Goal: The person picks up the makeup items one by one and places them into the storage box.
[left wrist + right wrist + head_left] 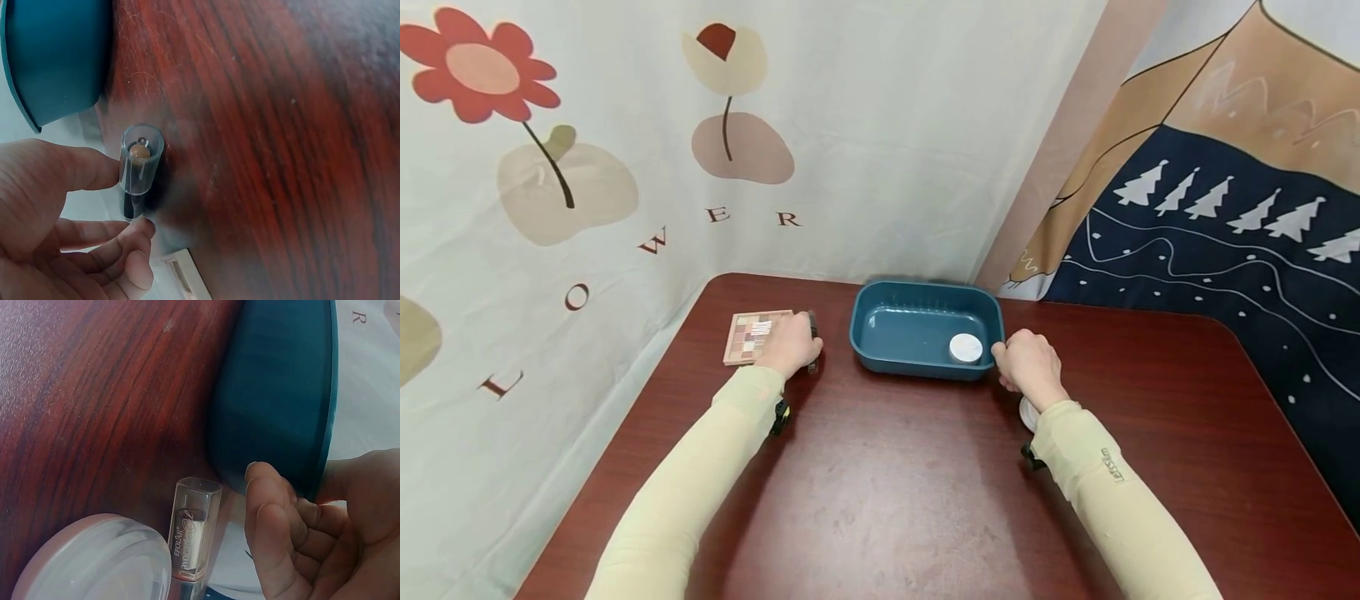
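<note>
My left hand [788, 343] pinches a dark cosmetic stick with a clear cap [142, 159] between thumb and fingertips. A brown tip shows through the cap. Beside and partly under this hand lies a square eyeshadow palette [745, 337] with several coloured pans. At the right end of the blue plastic basin [865, 354], my right hand [1032, 364] grips the rim, with curled fingers against the outer wall. A round white-topped container [966, 348] sits inside the basin, in its near right corner.
Below my right hand are a clear, pink-edged round jar [94, 562] and a clear-capped lipstick tube [197, 531] with printed lettering. The brown wooden table [880, 483] ends at a printed curtain [865, 150] behind the basin.
</note>
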Demonstrator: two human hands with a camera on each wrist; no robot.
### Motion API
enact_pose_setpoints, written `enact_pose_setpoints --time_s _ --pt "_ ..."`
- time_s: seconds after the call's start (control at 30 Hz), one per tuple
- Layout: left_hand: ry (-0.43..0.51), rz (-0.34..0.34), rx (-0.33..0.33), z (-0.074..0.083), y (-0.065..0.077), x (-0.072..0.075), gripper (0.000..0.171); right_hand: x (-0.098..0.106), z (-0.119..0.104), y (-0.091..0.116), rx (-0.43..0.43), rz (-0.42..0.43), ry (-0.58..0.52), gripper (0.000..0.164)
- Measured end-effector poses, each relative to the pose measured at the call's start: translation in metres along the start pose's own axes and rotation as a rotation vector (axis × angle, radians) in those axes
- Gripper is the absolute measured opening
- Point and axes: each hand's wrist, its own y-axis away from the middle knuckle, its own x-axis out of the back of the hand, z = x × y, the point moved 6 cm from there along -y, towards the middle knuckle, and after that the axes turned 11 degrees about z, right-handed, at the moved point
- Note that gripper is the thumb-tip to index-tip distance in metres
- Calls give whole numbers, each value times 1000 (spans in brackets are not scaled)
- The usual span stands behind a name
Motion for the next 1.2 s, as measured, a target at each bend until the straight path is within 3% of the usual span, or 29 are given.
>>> enact_pose_setpoints --time_s 0.2,0.63,1.2 --pt "22 -18 46 -1 -1 -2 24 0 -2 -1 9 0 8 43" --pt "54 -17 75 0 -4 -3 23 1 -3 -2 25 7 20 43" --pt "100 17 49 11 -3 7 27 -2 -1 -2 6 -6 35 44"
